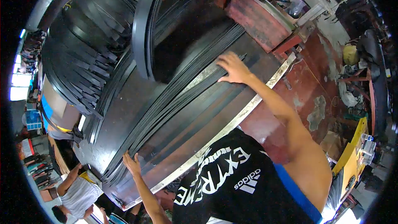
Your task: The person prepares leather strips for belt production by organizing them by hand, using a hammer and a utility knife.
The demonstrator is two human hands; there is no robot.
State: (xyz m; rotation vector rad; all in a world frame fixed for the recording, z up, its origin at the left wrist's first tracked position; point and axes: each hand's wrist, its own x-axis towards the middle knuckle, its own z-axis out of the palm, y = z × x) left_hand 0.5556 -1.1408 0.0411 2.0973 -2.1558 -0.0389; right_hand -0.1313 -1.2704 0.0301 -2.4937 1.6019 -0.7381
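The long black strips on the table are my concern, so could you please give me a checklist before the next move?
1. Strips lying on the table: ok.
2. Strips gathered closely: not ok, a gap shows between two groups.
3. Left hand at the strips: ok, near one end.
4. Right hand gripping strips: cannot tell, blurred.
5. Curved black bundle clear of the strips: cannot tell.
6. Strip count: cannot tell, they overlap.
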